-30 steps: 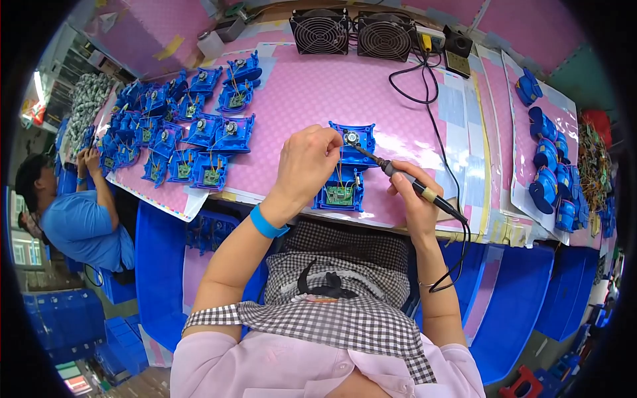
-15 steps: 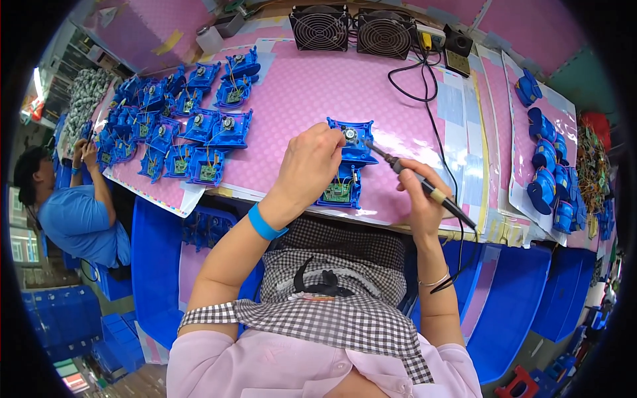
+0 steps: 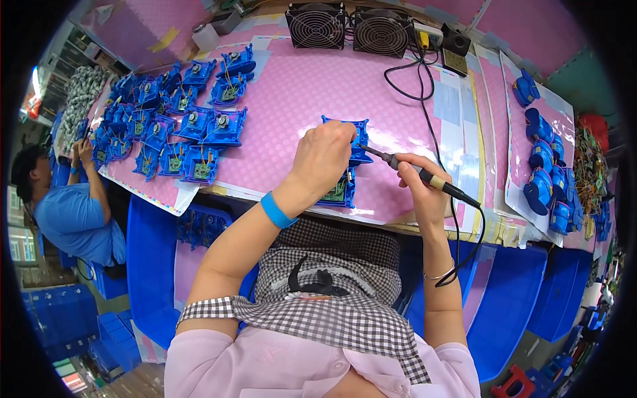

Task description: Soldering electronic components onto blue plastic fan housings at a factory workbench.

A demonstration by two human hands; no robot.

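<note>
Your L hand (image 3: 323, 154) has thumb & fingers drawn in close over the upper half of the blue housing (image 3: 362, 136); tips hidden, so can't tell what, if anything, they grip. Your R hand (image 3: 423, 192) is wrapped pen-style round the soldering iron (image 3: 438, 182), its tip pointing L, v. close to the housing; contact can't be confirmed.

Housing lies in 2 halves on the pink mat (image 3: 285, 86), directly before you: glossy blue, upper half mostly covered by your hand, green circuit board (image 3: 336, 192) part-visible in the lower, nr the table's front edge (image 3: 491, 237).

Broad stretch of mat btwn housing & the blue assemblies (image 3: 222, 126) at L, and back to the twin fans (image 3: 380, 32). At R, a black cord (image 3: 434, 132) runs down the mat; blue shells (image 3: 544, 156) sit well beyond it.
</note>
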